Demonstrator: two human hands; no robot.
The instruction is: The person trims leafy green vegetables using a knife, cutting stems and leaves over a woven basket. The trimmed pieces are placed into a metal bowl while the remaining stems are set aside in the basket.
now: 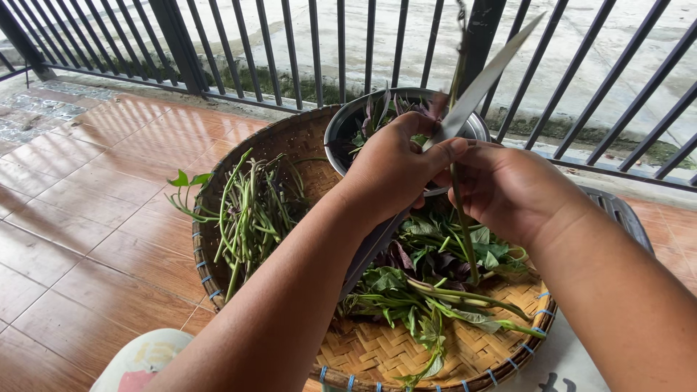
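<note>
My left hand (396,167) grips a long knife (483,83), its blade pointing up and to the right and its dark handle running down below my wrist. My right hand (508,185) pinches a long green stem (463,239) that stands upright against the blade. Both hands hover over a round woven bamboo tray (377,356). Leafy green and purple vegetables (435,283) lie on the tray under my hands. A pile of stripped green stems (250,214) lies on the tray's left side. A metal bowl (341,127) holding leaves sits at the tray's far edge.
The tray rests on a brown tiled floor (80,218). A dark metal railing (290,51) runs along the far side, with concrete ground beyond. A white and pink object (145,359) shows at the bottom left. A dark slatted object (617,210) lies right of the tray.
</note>
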